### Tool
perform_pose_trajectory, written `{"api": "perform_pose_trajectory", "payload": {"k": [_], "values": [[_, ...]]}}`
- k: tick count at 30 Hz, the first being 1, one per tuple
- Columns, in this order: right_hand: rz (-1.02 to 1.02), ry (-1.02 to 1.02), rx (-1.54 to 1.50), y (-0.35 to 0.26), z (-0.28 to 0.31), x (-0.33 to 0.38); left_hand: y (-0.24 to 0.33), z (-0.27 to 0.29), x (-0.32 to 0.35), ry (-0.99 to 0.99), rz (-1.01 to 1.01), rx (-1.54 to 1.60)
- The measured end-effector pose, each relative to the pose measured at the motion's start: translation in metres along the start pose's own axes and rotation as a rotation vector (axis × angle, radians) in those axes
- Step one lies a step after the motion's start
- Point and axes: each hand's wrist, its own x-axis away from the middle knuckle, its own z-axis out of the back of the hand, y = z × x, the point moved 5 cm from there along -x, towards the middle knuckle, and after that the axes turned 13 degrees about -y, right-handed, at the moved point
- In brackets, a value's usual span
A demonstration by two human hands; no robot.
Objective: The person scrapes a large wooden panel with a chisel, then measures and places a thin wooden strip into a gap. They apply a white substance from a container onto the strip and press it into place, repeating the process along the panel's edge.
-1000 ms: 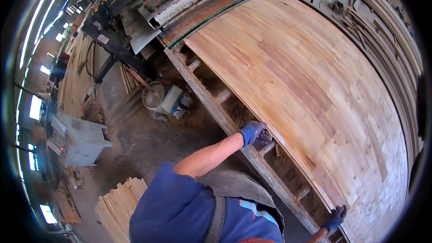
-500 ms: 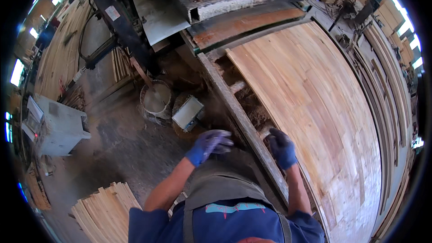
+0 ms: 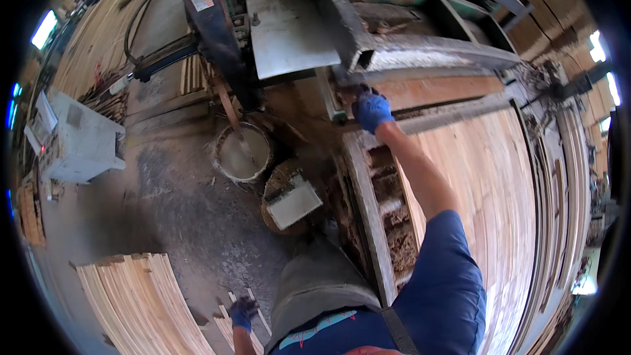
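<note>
My right hand (image 3: 373, 110), in a blue work glove with dark fingers, reaches far forward to the near left end of a rusty orange-brown metal plate (image 3: 437, 92) on a machine. Its fingers are curled, and whatever they hold is hidden. To its right lies a wide panel of joined wood strips (image 3: 480, 184) on the machine bed. My left hand (image 3: 244, 313), gloved alike, hangs low at my left side with fingers loosely apart. It is close to a few narrow wood strips (image 3: 225, 329), and I cannot tell whether it touches them.
A bucket of pale liquid (image 3: 243, 154) with a stick in it stands left of the bed, beside a pale rectangular tray (image 3: 294, 205) on a round stand. Stacked wood strips (image 3: 141, 302) lie lower left. A grey control cabinet (image 3: 82, 135) and a dark machine post (image 3: 213, 33) stand farther left.
My right hand has moved forward from the panel's left edge to the machine's metal plate. My left hand has dropped back toward the strips at lower left. The view has shifted.
</note>
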Motion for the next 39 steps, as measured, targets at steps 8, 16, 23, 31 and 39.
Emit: {"api": "perform_pose_trajectory", "payload": {"k": [8, 16, 23, 31, 39], "values": [[0.138, -0.063, -0.127, 0.017, -0.019, -0.144, -0.088, -0.026, 0.132, 0.069, 0.148, -0.184], [0.19, 0.321, -0.168, 0.03, -0.017, -0.159, -0.046, 0.005, 0.025, 0.006, 0.162, -0.085], [-0.065, 0.168, -0.047, -0.025, 0.012, -0.022, 0.127, 0.02, -0.044, -0.149, 0.171, -0.267], [-0.367, 0.247, -0.29, -0.056, -0.004, 0.141, 0.331, -0.036, -0.098, -0.244, -0.225, -0.714], [-0.668, 0.361, -0.471, -0.079, 0.003, 0.332, 0.456, -0.315, -0.009, -0.771, -0.649, -0.986]]}}
